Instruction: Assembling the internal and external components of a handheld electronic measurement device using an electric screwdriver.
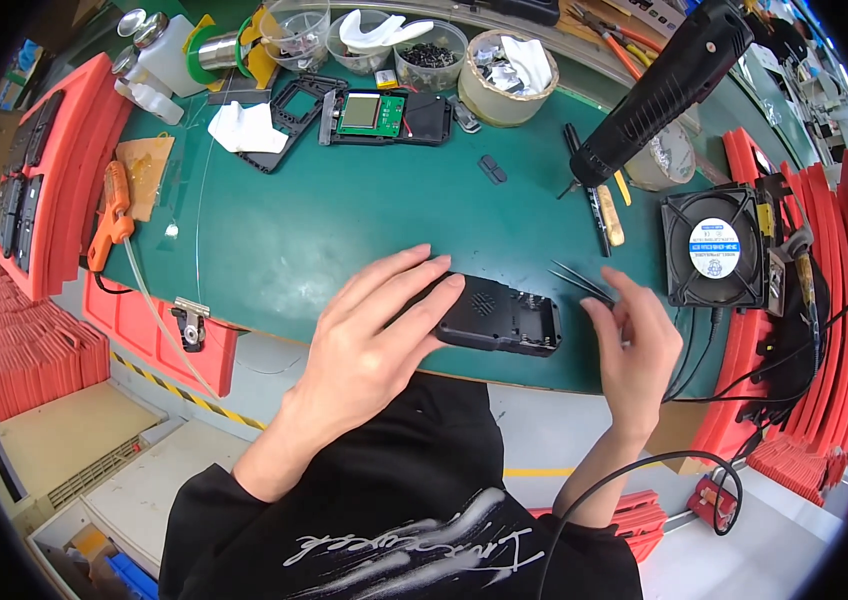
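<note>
My left hand (374,325) holds the left end of a black plastic device housing (492,315) at the bench's near edge, fingers over its top and thumb along the near side. The housing has a speaker grille and an uncovered battery compartment with metal spring contacts, and no batteries show in it. To its right, my right hand (636,335) has thumb and forefinger bent around the rear of a pair of thin metal tweezers (578,280), whose tips point to the far left. A small dark cover piece (492,169) lies farther back on the green mat (274,230).
Behind are an opened device with a green circuit board (371,113), parts tubs (431,55) and a solder spool (218,52). An electric screwdriver (644,95) hangs at the right above a pen (599,220), near a fan (712,248). An orange glue gun (114,215) lies left.
</note>
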`<state>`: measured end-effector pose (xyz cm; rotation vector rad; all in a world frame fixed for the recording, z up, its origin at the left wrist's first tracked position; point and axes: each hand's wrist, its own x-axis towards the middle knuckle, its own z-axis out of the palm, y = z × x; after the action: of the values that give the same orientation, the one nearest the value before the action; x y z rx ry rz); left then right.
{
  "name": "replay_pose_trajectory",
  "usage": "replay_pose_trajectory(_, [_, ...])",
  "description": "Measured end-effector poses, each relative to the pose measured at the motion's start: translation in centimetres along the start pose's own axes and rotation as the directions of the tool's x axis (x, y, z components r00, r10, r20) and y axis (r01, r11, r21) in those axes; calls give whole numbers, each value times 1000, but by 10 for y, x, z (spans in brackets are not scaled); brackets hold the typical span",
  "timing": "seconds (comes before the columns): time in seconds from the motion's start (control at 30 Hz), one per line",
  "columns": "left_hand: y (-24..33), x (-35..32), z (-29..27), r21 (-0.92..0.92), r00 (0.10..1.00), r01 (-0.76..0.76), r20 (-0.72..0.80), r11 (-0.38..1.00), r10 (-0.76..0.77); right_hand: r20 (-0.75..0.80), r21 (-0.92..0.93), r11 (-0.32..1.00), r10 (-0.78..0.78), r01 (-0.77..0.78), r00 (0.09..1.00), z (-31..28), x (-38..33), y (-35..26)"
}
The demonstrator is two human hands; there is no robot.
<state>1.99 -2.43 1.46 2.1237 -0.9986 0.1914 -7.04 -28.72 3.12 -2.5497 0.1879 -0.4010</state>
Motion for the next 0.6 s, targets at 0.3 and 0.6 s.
replay_pose_trajectory(0.3, [3, 6, 8, 135, 998, -40, 58, 990, 32, -358, 118, 991, 104, -66, 928, -1, 34, -17])
replay_pose_trajectory(0.6, [13, 11, 12, 96, 998, 8, 59, 995, -14, -473, 560, 804, 110, 201, 874, 32, 157, -34])
